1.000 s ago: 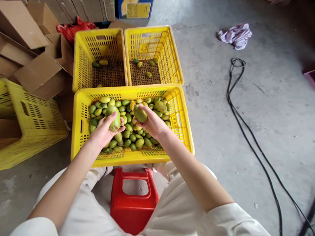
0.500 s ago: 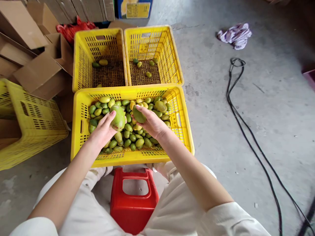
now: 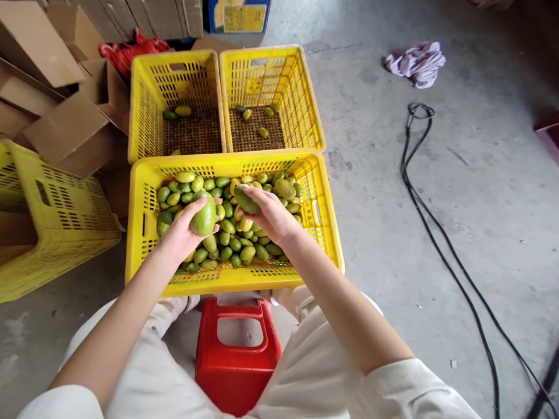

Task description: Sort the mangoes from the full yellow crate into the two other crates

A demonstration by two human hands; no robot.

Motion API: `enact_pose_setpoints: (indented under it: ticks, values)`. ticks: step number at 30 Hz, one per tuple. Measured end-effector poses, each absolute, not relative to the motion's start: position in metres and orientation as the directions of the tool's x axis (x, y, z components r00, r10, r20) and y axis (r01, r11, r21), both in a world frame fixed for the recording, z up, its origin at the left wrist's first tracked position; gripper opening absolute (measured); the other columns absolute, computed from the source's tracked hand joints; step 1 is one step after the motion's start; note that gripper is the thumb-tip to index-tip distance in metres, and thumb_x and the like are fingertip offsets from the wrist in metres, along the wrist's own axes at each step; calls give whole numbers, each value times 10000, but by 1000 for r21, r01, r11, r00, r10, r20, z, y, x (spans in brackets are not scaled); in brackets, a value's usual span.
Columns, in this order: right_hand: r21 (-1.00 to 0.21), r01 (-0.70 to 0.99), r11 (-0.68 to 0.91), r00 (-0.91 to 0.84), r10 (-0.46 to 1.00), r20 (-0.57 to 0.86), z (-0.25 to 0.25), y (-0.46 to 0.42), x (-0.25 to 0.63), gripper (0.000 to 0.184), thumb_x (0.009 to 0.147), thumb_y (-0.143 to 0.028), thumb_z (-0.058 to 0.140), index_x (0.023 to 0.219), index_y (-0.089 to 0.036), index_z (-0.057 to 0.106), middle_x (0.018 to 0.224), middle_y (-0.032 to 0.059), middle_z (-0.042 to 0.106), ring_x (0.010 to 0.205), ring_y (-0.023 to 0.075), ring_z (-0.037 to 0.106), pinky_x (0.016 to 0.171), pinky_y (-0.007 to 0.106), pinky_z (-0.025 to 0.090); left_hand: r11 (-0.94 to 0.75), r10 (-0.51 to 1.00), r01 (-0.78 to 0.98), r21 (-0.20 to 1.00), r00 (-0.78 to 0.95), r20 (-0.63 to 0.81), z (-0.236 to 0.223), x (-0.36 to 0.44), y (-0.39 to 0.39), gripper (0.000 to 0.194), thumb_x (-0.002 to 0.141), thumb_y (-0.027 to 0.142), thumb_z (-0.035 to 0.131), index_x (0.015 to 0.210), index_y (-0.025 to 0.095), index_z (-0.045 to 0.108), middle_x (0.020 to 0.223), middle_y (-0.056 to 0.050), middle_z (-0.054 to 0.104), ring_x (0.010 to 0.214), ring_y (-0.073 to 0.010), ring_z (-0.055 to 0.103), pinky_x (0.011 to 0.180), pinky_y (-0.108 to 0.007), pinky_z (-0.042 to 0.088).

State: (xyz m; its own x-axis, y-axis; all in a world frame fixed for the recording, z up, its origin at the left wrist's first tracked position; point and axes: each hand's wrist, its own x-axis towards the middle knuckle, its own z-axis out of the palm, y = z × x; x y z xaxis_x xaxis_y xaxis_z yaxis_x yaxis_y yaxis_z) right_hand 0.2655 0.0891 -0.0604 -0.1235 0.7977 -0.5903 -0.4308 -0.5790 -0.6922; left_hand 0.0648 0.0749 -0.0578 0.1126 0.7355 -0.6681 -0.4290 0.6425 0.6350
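A seated person sorts green mangoes over a full yellow crate [image 3: 131, 233] on a concrete floor [image 3: 393, 203]. Two more yellow crates stand side by side just beyond the full crate: the far left crate [image 3: 144, 105] holds a few fruits on its mesh bottom, the far right crate [image 3: 305, 99] a handful of smaller ones. Left of the full crate, a fourth yellow crate [image 3: 52, 221] lies tipped among flattened cardboard boxes [image 3: 65, 125], with a red bag [image 3: 131, 49] behind them. Right of the full crate, a black cable [image 3: 419, 186] snakes across the floor, and a crumpled pale cloth [image 3: 417, 61] lies beyond it. A red stool [image 3: 236, 361] shows just in front of the full crate, between the person's knees.

The heap of loose mangoes [image 3: 231, 244] is partly covered by both hands, and the near wall of the full crate hides its lower layers. The tipped crate, the cable and a dark object at the picture's right edge are cut off by the frame. Print on a blue box beyond the far crates is too small to read.

The left hand [image 3: 181, 233] reaches in from the lower left, fingers curled round a large green mango [image 3: 204, 216] held upright above the heap. The right hand [image 3: 273, 218] comes from the lower right, fingers closed about a darker mango [image 3: 246, 199] raised over the crate's middle. The two fruits sit near each other, apart.
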Motion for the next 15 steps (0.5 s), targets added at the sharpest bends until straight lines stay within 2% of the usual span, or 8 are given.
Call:
enact_pose_setpoints:
  ticks: [3, 5, 8, 11, 15]
  values:
    - [-684, -450, -574, -156, 805, -573, -60, 88, 266, 330, 773, -342, 965, 898, -223, 683, 904, -13, 717, 738, 120, 672, 671, 228, 570, 648, 721, -436, 625, 85, -688, -52, 66, 77, 185, 962, 317, 792, 1089, 187, 759, 897, -37, 748, 724, -142, 710, 634, -215, 616]
    - [-671, -464, -578, -164, 801, -576, -60, 88, 266, 358, 781, -322, 964, 977, -231, 679, 914, -20, 728, 704, 117, 680, 658, 235, 577, 668, 695, -432, 606, 68, -716, -49, 68, 78, 178, 1013, 332, 750, 1092, 173, 742, 849, -42, 722, 712, -154, 707, 646, -238, 623]
    - [-657, -458, -598, -150, 781, -606, -59, 89, 266, 267, 919, -360, 860, 1047, -236, 660, 865, -17, 746, 637, 114, 674, 609, 229, 562, 686, 670, -404, 605, 28, -742, -47, 70, 79, 219, 1080, 372, 663, 1075, 168, 742, 809, -63, 716, 698, -171, 706, 642, -259, 624]
    - [-639, -449, -624, -141, 756, -639, -57, 91, 266, 173, 1043, -398, 717, 1027, -233, 664, 803, -9, 751, 617, 116, 672, 578, 212, 545, 695, 666, -388, 605, 32, -745, -46, 71, 80, 294, 1077, 444, 651, 1032, 172, 753, 802, -72, 724, 714, -179, 699, 626, -254, 605]
    - [-623, -458, -635, -173, 750, -638, -53, 92, 267, 272, 1089, -464, 664, 971, -222, 700, 774, 6, 758, 618, 121, 666, 555, 200, 531, 693, 671, -386, 609, 38, -740, -44, 72, 80, 371, 1004, 537, 728, 1015, 168, 767, 863, -68, 738, 750, -169, 676, 627, -245, 569]
